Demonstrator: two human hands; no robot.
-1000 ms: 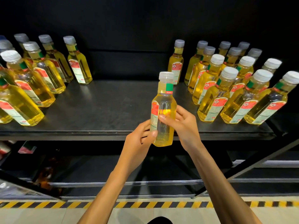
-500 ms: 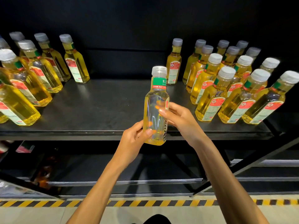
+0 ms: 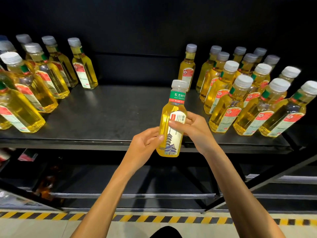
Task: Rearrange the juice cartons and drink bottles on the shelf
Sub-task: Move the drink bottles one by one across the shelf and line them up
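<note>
The held bottle stands nearly upright. Its long axis runs from the base at the near side to the white cap at the far side, with the top leaning slightly right. The white label with the pagoda drawing faces the camera.

The bottle is in the air above the near edge of the shelf, in the gap between the left group and the right group of bottles, nearer the right group.

The left hand grips the lower body from the left, thumb on the front. The right hand pinches the mid-body from the right, thumb across the label.

Compared with half a second ago, the bottle has turned about its long axis: the clear side faced the camera then, the label does now.
</note>
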